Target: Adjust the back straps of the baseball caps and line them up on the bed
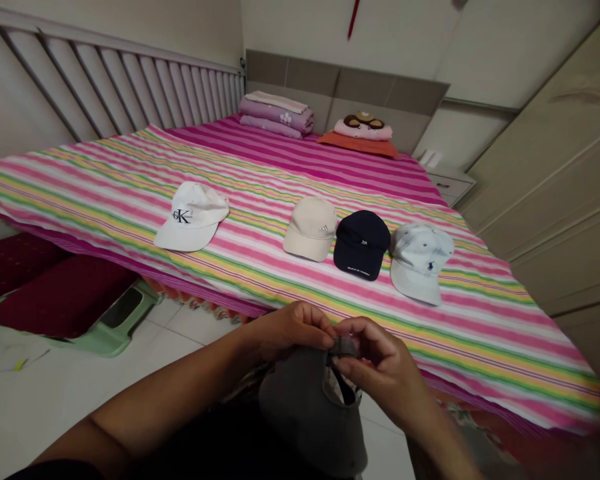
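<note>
Close to my body I hold a dark grey cap (pixel 305 400), its rear opening turned up and toward the right. My left hand (pixel 300 330) pinches the strap (pixel 344 347) from the left, thumb against finger. From the right, my right hand (pixel 375 357) grips the same strap end, its fingers curled around it. How the strap fastens is hidden by my fingers. Beyond my hands, on the bed, lie a white cap (pixel 195 217) with black letters, a beige cap (pixel 311 229), a navy cap (pixel 363 245) and a pale mottled cap (pixel 421 261) with a small blue emblem.
A striped sheet (pixel 260 280) covers the bed. Folded purple bedding (pixel 277 115) and a pink pillow (pixel 363 130) rest by the headboard (pixel 300 73). Green stools (pixel 115 340) with dark red covers stand at the left. A wardrobe (pixel 560 173) and a nightstand (pixel 453 183) are on the right.
</note>
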### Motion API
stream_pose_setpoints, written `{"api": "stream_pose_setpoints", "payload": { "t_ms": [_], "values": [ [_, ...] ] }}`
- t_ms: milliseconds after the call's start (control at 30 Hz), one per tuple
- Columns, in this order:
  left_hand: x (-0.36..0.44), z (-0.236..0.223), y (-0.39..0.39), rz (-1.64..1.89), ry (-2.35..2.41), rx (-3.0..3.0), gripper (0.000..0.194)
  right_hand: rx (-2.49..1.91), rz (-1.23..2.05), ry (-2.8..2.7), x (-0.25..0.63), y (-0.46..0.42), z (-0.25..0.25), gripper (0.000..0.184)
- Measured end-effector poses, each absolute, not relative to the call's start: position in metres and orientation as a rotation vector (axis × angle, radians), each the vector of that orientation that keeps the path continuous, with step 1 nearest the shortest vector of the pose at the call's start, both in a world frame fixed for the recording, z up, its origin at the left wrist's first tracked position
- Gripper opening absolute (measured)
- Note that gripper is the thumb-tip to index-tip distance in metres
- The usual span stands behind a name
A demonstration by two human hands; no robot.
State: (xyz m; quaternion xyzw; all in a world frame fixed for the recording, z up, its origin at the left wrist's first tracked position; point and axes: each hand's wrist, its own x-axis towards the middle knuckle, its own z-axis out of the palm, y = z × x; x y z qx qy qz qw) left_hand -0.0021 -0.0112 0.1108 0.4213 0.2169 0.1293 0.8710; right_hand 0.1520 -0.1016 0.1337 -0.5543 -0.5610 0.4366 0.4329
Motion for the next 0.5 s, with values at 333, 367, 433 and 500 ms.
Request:
{"api": "stream_pose_setpoints", "payload": {
  "t_ms": [333, 367, 433, 500],
  "values": [
    [-0.004, 0.111, -0.012, 0.377, 0.489, 0.953, 0.022, -1.522, 0.609, -1.543, 0.138, -0.110, 0.136, 0.014],
    [-0.005, 0.113, -0.011, 0.398, 0.506, 1.006, 0.022, -1.522, 0.595, -1.555, 0.138, -0.111, 0.137, 0.014],
    [-0.007, 0.116, -0.009, 0.402, 0.531, 1.125, 0.025, -1.514, 0.565, -1.578, 0.139, -0.111, 0.139, 0.014],
    [-0.008, 0.119, -0.008, 0.379, 0.539, 1.215, 0.030, -1.497, 0.544, -1.604, 0.140, -0.111, 0.140, 0.014]
  ]
}}
